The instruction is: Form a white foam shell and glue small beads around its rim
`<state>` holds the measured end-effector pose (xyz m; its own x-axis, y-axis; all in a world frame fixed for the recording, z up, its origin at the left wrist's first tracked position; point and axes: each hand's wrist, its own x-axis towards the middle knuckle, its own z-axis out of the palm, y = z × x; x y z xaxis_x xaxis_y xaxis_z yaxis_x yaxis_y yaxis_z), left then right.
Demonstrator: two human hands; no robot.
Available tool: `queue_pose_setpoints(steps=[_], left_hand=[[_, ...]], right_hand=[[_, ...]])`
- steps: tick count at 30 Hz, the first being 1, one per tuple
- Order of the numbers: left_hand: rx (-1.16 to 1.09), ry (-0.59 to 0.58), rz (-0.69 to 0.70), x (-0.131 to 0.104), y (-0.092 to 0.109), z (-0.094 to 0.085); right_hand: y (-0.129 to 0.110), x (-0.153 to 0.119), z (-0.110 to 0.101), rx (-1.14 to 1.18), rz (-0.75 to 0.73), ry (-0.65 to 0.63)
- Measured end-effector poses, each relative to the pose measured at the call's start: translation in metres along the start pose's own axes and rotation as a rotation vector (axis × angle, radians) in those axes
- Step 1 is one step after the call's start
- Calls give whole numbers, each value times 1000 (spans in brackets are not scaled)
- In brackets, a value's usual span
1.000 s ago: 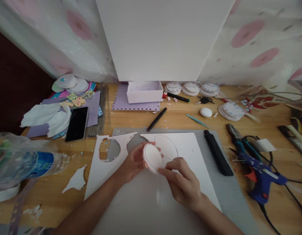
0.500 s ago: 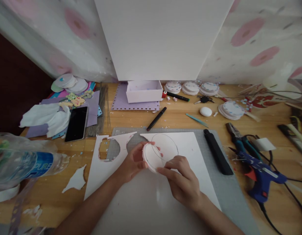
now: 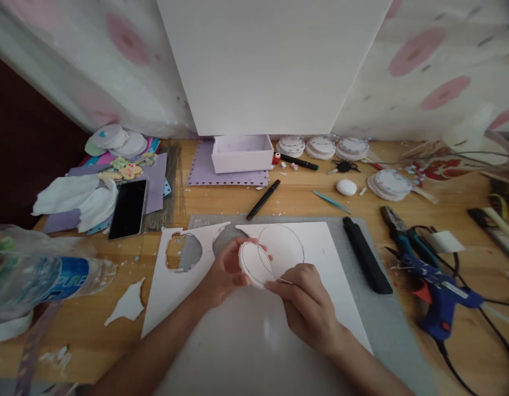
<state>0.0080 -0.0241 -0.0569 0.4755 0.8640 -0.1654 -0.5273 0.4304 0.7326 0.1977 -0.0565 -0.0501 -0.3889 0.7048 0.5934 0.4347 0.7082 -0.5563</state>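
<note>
Above the white board (image 3: 337, 275), my left hand (image 3: 219, 275) grips a round white disc (image 3: 254, 264) by its edge, thumb in front and fingers behind. The disc is tilted and looks layered at the rim. In my right hand (image 3: 307, 300), thumb and fingers are pinched on a thin dark wire (image 3: 302, 242) curved into a large loop. Part of the loop crosses in front of the disc, and my right fingertips are at the disc's lower right edge. Round cutouts open the board's left side, above a grey cutting mat (image 3: 386, 324).
A blue glue gun (image 3: 439, 297), pliers (image 3: 397, 225) and a black sheathed tool (image 3: 367, 256) lie to the right. Left are a phone (image 3: 129, 210) and plastic bottle (image 3: 68, 278). A white box (image 3: 242, 154), marker (image 3: 263, 199) and decorated discs (image 3: 322, 147) stand behind.
The wire loop has shifted slightly to the right with a small turn of my right hand. My left hand keeps the disc in nearly the same place.
</note>
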Motion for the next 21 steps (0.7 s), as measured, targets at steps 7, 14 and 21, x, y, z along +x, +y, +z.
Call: queue_pose_setpoints(steps=[7, 14, 21], left_hand=[[-4, 20, 12, 0, -3, 0], [20, 29, 22, -1, -4, 0], [14, 36, 12, -1, -4, 1]], right_hand=[[-1, 0, 1, -27, 6, 34], [-2, 1, 1, -39, 0, 31], [-2, -1, 1, -39, 13, 22]])
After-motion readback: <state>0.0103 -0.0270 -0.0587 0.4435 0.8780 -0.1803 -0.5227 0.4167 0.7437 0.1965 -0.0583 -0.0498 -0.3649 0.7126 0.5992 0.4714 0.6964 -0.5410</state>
